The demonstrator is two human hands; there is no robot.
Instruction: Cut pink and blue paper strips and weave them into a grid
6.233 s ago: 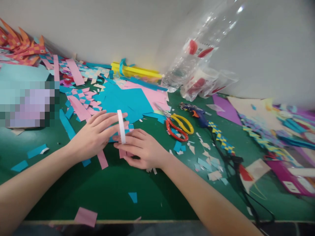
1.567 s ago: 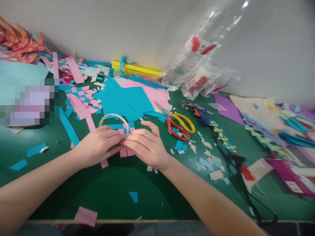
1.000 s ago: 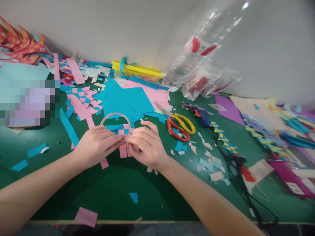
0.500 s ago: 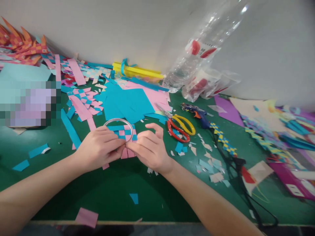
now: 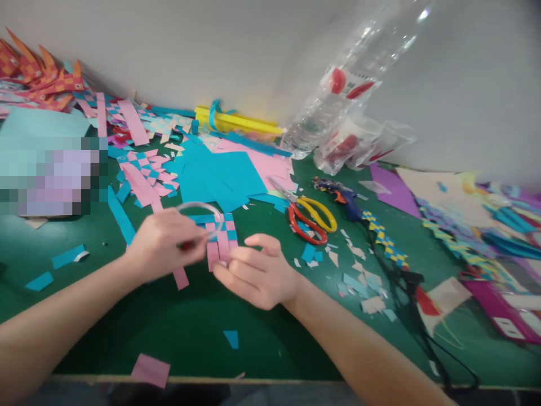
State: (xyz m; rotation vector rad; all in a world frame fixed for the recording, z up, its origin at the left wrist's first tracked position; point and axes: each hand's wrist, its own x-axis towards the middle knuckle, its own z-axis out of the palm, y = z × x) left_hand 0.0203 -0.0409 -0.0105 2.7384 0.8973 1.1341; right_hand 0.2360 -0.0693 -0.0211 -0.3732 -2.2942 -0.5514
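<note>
My left hand [image 5: 163, 245] is closed on a narrow roll of tape [image 5: 220, 217], blurred by motion and held like a ring above the table. Below the roll lies a woven paper piece [image 5: 223, 239] of pink and blue strips, its loose pink ends pointing towards me. My right hand [image 5: 260, 273] has its fingers curled at those pink ends, thumb and fingertips touching them, with the forefinger raised. A small whitish bit shows at its thumb tip. A long pink strip [image 5: 181, 277] sticks out from under my left hand.
Red-and-yellow-handled scissors [image 5: 313, 220] lie right of my hands, beside a blue glue gun [image 5: 349, 206] with a black cord. Blue paper sheets [image 5: 220, 175] are behind the weaving. A plastic bottle [image 5: 333, 96] stands near the wall. Paper scraps [image 5: 357, 270] litter the green table [image 5: 270, 349].
My left hand has moved slightly left with the tape roll, away from my right hand. The hands were touching; a gap now shows the pink strip ends between them.
</note>
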